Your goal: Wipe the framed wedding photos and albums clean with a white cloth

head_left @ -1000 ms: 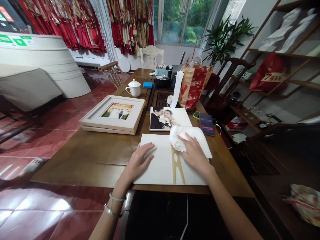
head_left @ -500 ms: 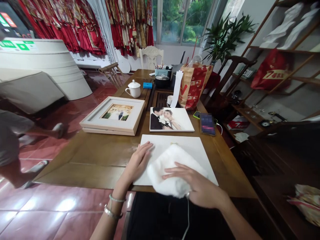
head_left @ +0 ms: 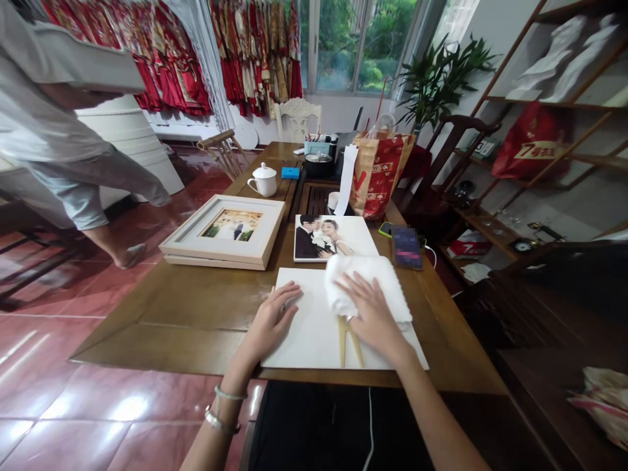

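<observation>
A white flat panel (head_left: 307, 333) lies on the wooden table in front of me, with a beige two-legged piece (head_left: 347, 343) on its surface. My left hand (head_left: 275, 320) rests flat on the panel's left side, fingers stretched out and holding nothing. A folded white towel (head_left: 387, 294) covers the panel's far right part. My right hand (head_left: 370, 311) presses on the towel with spread fingers and keeps hold of it; the thumb is partly hidden. Just beyond the panel lies a photo panel of a couple (head_left: 360, 239), its near right corner covered by the towel.
Stacked wooden picture frames (head_left: 220, 229) lie at the left, near a lidded white mug (head_left: 265, 180). A phone (head_left: 407, 247) with a cable is at the right. Behind stand a paper bag (head_left: 377, 173) and a black pot (head_left: 318, 163). A person (head_left: 73, 144) carries a pale object at left.
My right hand has pushed the towel away from me, up to the panel's far edge, uncovering the beige piece. My left hand stays put. A person has come into view at the left.
</observation>
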`<state>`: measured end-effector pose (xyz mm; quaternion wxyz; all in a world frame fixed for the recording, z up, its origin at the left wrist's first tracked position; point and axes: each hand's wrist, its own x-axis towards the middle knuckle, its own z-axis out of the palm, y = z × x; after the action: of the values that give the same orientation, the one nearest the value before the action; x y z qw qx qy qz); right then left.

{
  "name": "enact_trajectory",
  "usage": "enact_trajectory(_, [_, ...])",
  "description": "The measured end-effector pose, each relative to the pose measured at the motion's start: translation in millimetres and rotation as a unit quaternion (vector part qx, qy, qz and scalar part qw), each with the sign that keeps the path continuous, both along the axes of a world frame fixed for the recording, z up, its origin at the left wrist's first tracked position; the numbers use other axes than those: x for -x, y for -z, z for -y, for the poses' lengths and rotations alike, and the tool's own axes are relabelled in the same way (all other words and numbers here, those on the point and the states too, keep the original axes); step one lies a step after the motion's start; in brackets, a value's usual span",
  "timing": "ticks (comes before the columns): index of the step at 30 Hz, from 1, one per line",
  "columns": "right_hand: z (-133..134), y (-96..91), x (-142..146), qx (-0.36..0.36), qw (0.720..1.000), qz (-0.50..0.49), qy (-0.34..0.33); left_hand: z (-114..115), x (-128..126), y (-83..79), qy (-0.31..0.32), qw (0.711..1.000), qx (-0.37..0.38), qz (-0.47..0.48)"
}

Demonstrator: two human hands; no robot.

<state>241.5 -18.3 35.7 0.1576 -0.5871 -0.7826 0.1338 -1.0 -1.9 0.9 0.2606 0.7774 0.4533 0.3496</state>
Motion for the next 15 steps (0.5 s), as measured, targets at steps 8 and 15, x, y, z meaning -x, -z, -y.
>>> enact_trajectory(8, [71.6,-24.5,9.4,0.116,0.959,-0.082,-0.246,0.9,0.3,0.5,-0.01,1.0,0.012,0.005])
enact_trajectory(15, [41.5,-10.9,-66.8,0.152,0.971,-0.165,-0.085,-0.6,-0.9,-0.4,-0.007,1.0,0.013,0.004])
